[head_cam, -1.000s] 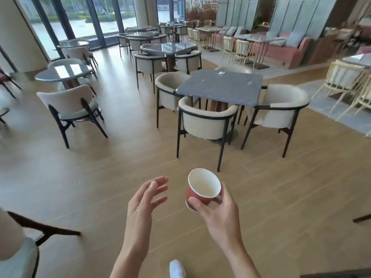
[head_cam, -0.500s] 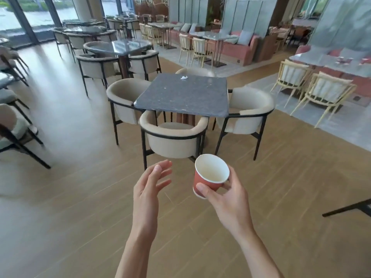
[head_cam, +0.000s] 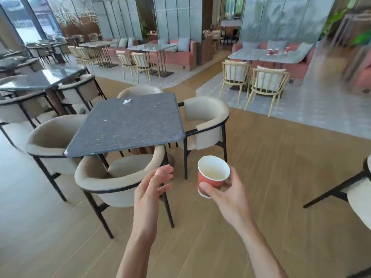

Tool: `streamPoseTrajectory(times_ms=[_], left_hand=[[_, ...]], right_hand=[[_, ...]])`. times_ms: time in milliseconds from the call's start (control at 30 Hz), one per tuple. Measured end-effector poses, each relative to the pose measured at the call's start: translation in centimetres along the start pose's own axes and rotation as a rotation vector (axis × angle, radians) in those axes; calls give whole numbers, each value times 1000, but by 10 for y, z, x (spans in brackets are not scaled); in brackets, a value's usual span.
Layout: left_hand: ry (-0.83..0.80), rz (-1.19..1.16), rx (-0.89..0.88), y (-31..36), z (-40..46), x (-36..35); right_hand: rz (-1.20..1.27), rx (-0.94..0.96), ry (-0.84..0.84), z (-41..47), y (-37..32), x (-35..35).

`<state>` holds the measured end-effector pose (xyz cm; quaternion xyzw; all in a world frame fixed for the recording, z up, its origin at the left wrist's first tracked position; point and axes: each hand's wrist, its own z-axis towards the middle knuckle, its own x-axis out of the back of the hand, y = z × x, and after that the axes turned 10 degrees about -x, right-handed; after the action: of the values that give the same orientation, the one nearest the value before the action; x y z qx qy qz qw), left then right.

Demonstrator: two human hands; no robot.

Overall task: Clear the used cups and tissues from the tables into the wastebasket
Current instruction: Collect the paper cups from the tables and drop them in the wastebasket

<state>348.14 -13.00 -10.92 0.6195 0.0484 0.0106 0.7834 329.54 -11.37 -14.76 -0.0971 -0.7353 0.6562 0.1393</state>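
My right hand (head_cam: 226,195) grips a red paper cup (head_cam: 212,176) with a white inside, held upright and tilted slightly toward me, above the wooden floor. My left hand (head_cam: 151,189) hovers with relaxed, straight fingers, holding nothing, just in front of a beige chair (head_cam: 118,183). A crumpled white tissue (head_cam: 127,101) lies near the far edge of the dark grey square table (head_cam: 128,127) ahead of me. Several red cups (head_cam: 273,51) stand on a light table at the far right. No wastebasket is in view.
Beige armchairs (head_cam: 206,119) ring the grey table on all sides. More tables and chairs fill the left. Pale wooden chairs (head_cam: 267,81) and pink sofas (head_cam: 180,55) stand at the back. Another chair (head_cam: 359,189) juts in at the right edge. Open wooden floor lies to the right of the table.
The view has swung right and closer to the grey table; it and its chairs now loom larger. Both hands keep their pose, the right still holding the cup.
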Motion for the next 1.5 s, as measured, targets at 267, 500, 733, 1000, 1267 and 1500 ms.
streamPoseTrajectory(times_ms=[267,500,733,1000,1267,1500], left_hand=[[-109,-24,-15,-38,144,-106],[-223,-63,34,-80,243,-192],[-303,-140,79,-131,372,-297],[-490,-245,104,-149,505,-448],[-583,-247,124,-197,571,-604],[-433,-220,92,-220,651,-734]], right_hand=[[15,-101,180,150,-8,65],[-15,-156,335,255,-9,107],[-71,-152,448,393,-23,149],[-60,-127,704,527,-64,245],[-4,-150,771,641,-31,342],[-17,-111,598,802,-52,441]])
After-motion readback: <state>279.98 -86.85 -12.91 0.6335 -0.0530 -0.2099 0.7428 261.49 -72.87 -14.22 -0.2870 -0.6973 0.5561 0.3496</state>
